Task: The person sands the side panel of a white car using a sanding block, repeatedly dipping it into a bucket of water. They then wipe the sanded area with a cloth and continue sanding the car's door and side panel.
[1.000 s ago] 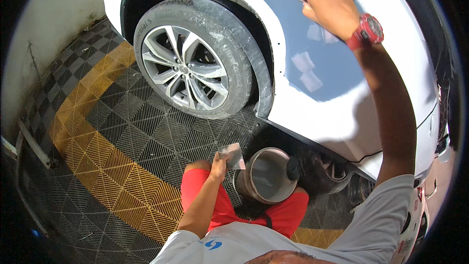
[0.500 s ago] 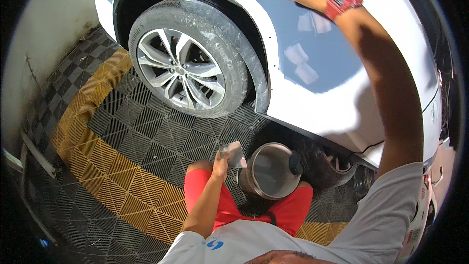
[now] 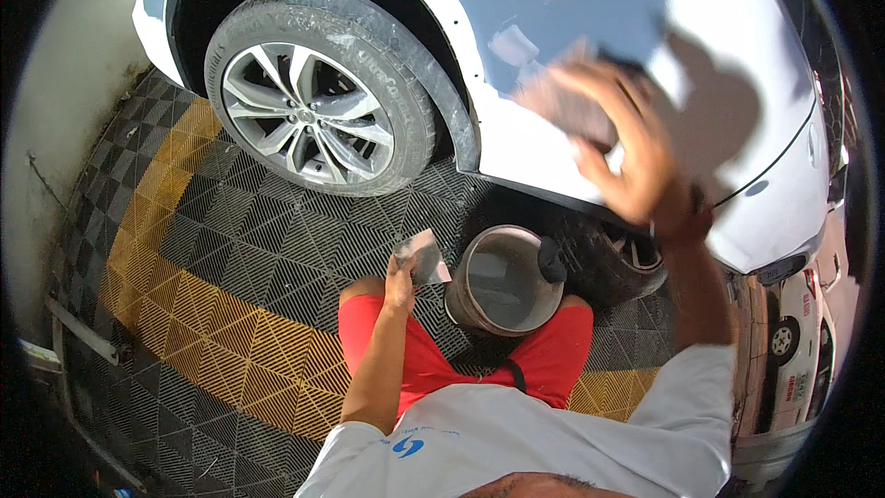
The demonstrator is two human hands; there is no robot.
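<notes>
My left hand [image 3: 399, 288] is closed on the edge of a thin grey putty spreader [image 3: 428, 263] with pale pink putty on it, held above the floor left of the bucket. In front of the car's white lower panel, my right hand [image 3: 627, 134] is smeared by motion. Its thumb and fingers grip a flat, pinkish, blurred spreader [image 3: 564, 109]. Behind that hand, the white car [image 3: 544, 143] carries a grey primed area [image 3: 608, 0] with several pale putty patches [image 3: 516, 46].
A round bucket [image 3: 470, 290] of greyish water stands between my knees, a dark rounded thing [image 3: 551, 260] on its rim. The car's wheel [image 3: 313, 115] is ahead left. A dark tire [image 3: 608, 258] lies beside the bucket. Black and yellow grid tiles [image 3: 240, 332] cover the floor.
My right hand has come down and nearer from the top of the grey area, bringing its spreader to the lower white panel. The left hand still holds its spreader near the bucket.
</notes>
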